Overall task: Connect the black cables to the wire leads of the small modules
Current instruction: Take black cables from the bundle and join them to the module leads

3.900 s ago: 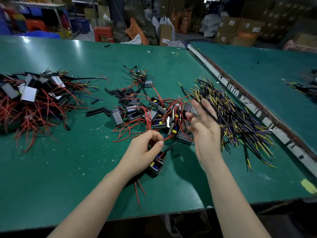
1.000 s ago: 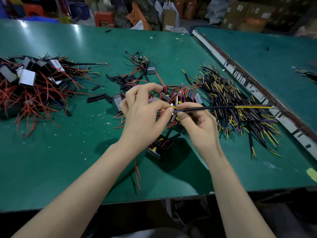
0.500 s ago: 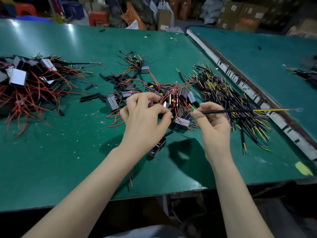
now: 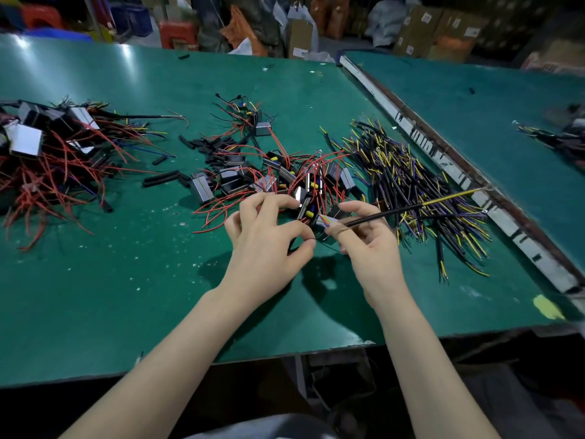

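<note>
While the joining step is judged in hand, the left hand [image 4: 269, 239] is seen curled, its grip pinched on something unresolved, just left of the black cable [image 4: 389, 213], which is pinched near its stripped end by the right hand [image 4: 370, 248]; aligning bare ends with a module lead is called for next.

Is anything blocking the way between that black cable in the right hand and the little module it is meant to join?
Nothing visible does. The right hand pinches the black cable, whose stripped end points at the modules by the left hand. Only loose red leads tangle around them.
</note>
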Available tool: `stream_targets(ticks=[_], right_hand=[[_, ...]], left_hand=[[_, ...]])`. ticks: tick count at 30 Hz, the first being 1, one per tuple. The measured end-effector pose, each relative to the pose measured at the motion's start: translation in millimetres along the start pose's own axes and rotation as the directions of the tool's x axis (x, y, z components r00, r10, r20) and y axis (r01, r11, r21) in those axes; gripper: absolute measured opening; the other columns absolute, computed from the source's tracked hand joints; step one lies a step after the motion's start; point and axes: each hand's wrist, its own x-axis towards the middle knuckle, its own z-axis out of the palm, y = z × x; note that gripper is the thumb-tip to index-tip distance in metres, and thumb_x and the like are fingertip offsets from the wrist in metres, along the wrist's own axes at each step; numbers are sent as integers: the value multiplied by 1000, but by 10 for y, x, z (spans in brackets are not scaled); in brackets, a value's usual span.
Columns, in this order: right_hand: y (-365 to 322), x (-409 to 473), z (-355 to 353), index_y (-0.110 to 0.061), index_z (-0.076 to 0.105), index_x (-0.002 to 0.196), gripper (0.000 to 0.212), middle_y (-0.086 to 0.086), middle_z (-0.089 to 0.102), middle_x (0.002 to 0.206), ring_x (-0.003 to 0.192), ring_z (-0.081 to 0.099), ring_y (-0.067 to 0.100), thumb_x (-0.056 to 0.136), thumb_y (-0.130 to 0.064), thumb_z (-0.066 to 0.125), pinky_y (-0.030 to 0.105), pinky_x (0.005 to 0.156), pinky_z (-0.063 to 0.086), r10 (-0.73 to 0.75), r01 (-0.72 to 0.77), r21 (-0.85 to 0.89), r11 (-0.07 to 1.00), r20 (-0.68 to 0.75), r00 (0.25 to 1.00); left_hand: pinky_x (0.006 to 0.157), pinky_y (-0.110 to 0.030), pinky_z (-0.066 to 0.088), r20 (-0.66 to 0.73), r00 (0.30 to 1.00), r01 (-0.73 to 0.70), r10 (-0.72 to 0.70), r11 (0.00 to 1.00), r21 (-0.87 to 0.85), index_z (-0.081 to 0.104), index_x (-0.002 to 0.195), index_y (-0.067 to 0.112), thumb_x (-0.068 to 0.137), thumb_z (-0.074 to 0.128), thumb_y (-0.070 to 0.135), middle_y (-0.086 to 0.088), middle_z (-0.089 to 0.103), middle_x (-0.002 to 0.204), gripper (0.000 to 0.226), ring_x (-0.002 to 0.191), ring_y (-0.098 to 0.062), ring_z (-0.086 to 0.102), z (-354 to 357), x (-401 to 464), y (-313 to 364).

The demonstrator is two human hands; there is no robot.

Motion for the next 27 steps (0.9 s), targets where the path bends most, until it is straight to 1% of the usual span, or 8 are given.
stream_targets(ticks=[2, 6, 12, 16, 19, 23, 25, 27], right_hand=[[8, -10, 11, -21, 59, 97, 33, -11, 65, 66, 62, 57, -2, 82, 8, 62, 10, 60, 44, 26, -26, -15, 1000, 15, 1000], [25, -29, 40, -22, 57, 98, 34, -10, 64, 65, 55, 51, 1, 82, 7, 63, 14, 53, 43, 85, -85, -4, 996, 45, 995], [30, -41, 56, -25, 55, 101, 35, -11, 66, 69, 64, 57, 1, 83, 3, 66, 15, 54, 45, 111, -112, 22, 993, 54, 992], [43, -45, 62, -24, 55, 103, 35, -10, 64, 67, 63, 57, 3, 83, 2, 66, 16, 55, 45, 132, -134, 39, 990, 51, 990], [44, -45, 55, -22, 55, 105, 36, -7, 65, 66, 62, 56, 5, 82, 4, 65, 16, 55, 46, 146, -148, 42, 988, 54, 988], [50, -40, 69, -22, 58, 100, 31, -7, 63, 66, 57, 54, 4, 82, 1, 67, 17, 54, 45, 175, -177, 44, 983, 40, 984], [63, -37, 79, -20, 60, 96, 27, -5, 62, 67, 54, 53, 6, 80, 1, 69, 17, 53, 45, 194, -195, 57, 979, 26, 981], [76, -33, 86, -17, 60, 94, 25, -2, 60, 66, 51, 51, 8, 79, 2, 68, 18, 52, 44, 202, -203, 64, 977, 17, 979]], left_hand=[[82, -29, 11, -34, 999, 25, -26, 999, -35, 70, 77, 33, 81, 67, 38, 11, 51, 122, 7, 120, -19, 27, 14, -18, -8], [83, -31, 15, -84, 994, 71, -76, 995, -69, 71, 78, 33, 81, 69, 38, 12, 53, 118, 6, 119, -23, 32, 44, -37, -15], [80, -30, 12, -89, 991, 92, -100, 991, -93, 73, 81, 37, 80, 70, 42, 13, 55, 115, 6, 118, -22, 32, 68, -53, -47], [78, -28, 11, -110, 988, 96, -111, 987, -131, 72, 86, 39, 83, 64, 45, 16, 56, 112, 11, 117, -20, 33, 83, -56, -56], [79, -30, 13, -145, 985, 71, -90, 989, -128, 72, 85, 38, 82, 59, 46, 17, 57, 109, 15, 115, -20, 35, 81, -50, -49], [81, -32, 15, -185, 982, 30, -45, 996, -79, 72, 81, 33, 82, 63, 41, 16, 59, 106, 11, 114, -19, 37, 84, -50, -42], [82, -34, 17, -210, 978, 8, -17, 999, -42, 72, 79, 31, 82, 65, 38, 15, 60, 104, 10, 113, -20, 38, 85, -56, -42], [85, -39, 22, -240, 970, -41, 46, 999, 27, 72, 78, 30, 83, 65, 36, 14, 62, 103, 11, 114, -21, 39, 87, -59, -53]])
